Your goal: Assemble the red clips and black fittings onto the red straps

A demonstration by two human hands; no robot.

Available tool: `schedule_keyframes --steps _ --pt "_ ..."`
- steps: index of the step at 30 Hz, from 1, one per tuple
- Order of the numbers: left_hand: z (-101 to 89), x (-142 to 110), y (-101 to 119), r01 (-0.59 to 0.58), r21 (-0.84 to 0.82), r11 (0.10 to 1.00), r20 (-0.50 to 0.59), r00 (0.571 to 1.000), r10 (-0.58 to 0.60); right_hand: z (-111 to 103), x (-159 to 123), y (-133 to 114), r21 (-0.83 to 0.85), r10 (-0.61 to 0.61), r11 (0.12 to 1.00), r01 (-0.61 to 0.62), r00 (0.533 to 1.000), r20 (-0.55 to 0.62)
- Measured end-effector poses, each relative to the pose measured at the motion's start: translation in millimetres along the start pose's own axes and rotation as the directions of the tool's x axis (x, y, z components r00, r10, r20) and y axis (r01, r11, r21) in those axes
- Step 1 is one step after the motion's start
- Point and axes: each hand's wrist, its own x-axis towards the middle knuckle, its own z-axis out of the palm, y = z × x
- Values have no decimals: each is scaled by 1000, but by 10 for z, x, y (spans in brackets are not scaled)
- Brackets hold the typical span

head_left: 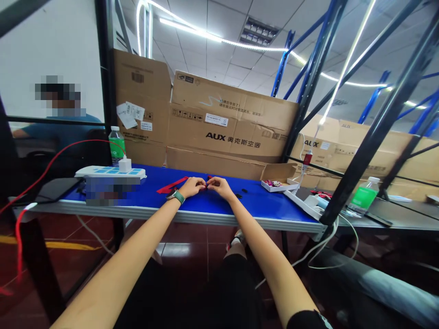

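The blue table (255,203) carries a white power strip (103,172), a dark tablet (56,189), a green-labelled bottle (117,146), a red strip (171,185), small black pieces (243,190) and an open cardboard box (278,176).

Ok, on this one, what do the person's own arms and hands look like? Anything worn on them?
Both hands are gloveless: the left hand and the right hand. The forearms are bare. A watch with a green strap sits on the left wrist. A black short sleeve with a pale marking shows at the bottom of the right arm.
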Motion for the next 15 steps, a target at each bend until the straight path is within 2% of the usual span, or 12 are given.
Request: schedule_keyframes --steps 3,6,8,11,13,15 --pt "8 -1 -18 2 -25 1000 27 1000 -2 8 -3 -12 -9 25 1000 -25 1000 -4" --pt "11 -5 -24 2 -80 997 -26 1000 -4 23 3 -10 45 56 997 -55 998 -32" --pt "11 -10 -25 -2 -113 994 -62 998 -6 46 13 -7 94 87 992 -86 996 -12" --pt "13 -19 -34 -31 -93 995 -63 998 25 79 26 0 97 158 983 -157 987 1" --pt "16 -27 -52 -64 -28 998 -45 997 63 71 29 12 35 207 978 -205 976 -74" --pt "21 -37 -79 -79 56 995 -27 996 81 25 20 31 -111 219 964 -242 958 -186"
